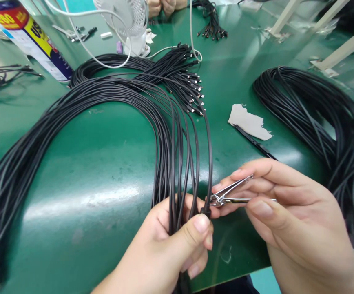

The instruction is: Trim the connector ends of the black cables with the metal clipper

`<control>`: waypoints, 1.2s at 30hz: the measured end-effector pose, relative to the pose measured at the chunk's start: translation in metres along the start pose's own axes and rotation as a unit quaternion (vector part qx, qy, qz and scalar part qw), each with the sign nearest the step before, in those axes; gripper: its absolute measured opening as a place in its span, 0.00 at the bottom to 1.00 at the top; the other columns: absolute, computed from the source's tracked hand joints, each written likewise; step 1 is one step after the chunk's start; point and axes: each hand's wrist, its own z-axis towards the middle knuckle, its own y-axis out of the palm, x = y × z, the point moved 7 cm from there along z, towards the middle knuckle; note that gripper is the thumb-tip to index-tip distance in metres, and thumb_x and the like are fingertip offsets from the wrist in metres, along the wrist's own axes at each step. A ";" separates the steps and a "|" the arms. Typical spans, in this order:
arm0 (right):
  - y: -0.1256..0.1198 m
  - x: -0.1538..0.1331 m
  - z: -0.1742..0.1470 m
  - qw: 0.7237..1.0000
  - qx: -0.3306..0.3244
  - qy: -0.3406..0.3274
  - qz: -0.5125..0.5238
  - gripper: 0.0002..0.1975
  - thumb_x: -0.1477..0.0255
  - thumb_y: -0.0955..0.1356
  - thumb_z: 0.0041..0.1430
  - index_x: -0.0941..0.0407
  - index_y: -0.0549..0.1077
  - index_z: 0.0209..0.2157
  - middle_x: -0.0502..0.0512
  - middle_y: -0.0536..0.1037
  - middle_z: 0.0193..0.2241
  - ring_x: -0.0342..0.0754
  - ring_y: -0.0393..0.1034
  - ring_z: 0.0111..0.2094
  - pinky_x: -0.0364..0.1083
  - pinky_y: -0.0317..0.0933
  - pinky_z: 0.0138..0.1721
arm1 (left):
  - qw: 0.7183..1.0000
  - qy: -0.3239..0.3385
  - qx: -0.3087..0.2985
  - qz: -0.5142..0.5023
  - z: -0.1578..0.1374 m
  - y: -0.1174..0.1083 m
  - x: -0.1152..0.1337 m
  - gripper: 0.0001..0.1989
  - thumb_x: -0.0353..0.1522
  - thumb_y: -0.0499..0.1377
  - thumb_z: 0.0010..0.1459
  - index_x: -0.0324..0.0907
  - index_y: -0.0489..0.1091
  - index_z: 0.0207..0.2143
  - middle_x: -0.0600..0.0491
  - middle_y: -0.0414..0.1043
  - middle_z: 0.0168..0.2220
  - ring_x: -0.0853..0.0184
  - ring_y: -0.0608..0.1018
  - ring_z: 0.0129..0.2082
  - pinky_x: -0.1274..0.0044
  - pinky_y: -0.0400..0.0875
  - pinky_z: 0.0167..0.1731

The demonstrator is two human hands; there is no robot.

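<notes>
My left hand [177,241] is closed around the ends of several black cables [161,134] that arch across the green table. Its thumb presses one cable's connector end [206,211] apart from the others. Between the thumb and fingers of my right hand [290,204] is a silver nail clipper [228,196] with its lever raised. The clipper's jaws are right beside that connector end; whether they touch it I cannot tell. The lower ends of the bunch are partly hidden by my left hand.
A coiled cable bundle [311,106] lies at the right. Torn paper [248,121] and a black pen-like tool [255,141] lie nearby. Metal-tipped cable ends [192,92], a spray can [33,41] and a white fan [125,18] are farther back. Another person's hands [166,6] show at the top.
</notes>
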 end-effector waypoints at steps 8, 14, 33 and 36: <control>-0.006 -0.005 -0.003 0.995 0.056 -0.043 -0.075 0.07 0.72 0.75 0.59 0.49 0.81 0.40 0.49 0.87 0.33 0.44 0.83 0.32 0.39 0.78 0.38 | 1.000 0.002 0.014 0.021 0.002 0.001 0.002 0.12 0.36 0.72 0.53 0.37 0.76 0.32 0.57 0.72 0.22 0.84 0.58 0.13 0.87 0.57 0.15; -0.015 -0.008 -0.003 0.991 0.103 -0.055 -0.059 0.08 0.68 0.77 0.56 0.52 0.81 0.38 0.52 0.87 0.32 0.47 0.83 0.31 0.40 0.78 0.37 | 0.994 0.002 0.053 0.097 -0.002 -0.008 0.002 0.18 0.41 0.73 0.49 0.39 0.71 0.30 0.60 0.70 0.20 0.82 0.58 0.13 0.86 0.54 0.14; 0.004 -0.014 -0.015 0.988 0.049 -0.055 -0.138 0.11 0.75 0.75 0.58 0.49 0.80 0.43 0.52 0.86 0.36 0.47 0.83 0.36 0.40 0.77 0.41 | 0.984 -0.007 0.125 0.127 -0.008 -0.012 0.002 0.20 0.35 0.73 0.48 0.43 0.62 0.27 0.64 0.61 0.18 0.79 0.58 0.17 0.86 0.51 0.17; 0.003 -0.013 -0.017 0.988 0.064 -0.044 -0.135 0.11 0.73 0.75 0.58 0.48 0.80 0.43 0.51 0.85 0.36 0.46 0.82 0.36 0.38 0.77 0.41 | 0.984 -0.006 0.123 0.131 -0.007 -0.012 0.003 0.20 0.35 0.73 0.47 0.43 0.62 0.28 0.63 0.62 0.19 0.79 0.58 0.17 0.85 0.51 0.18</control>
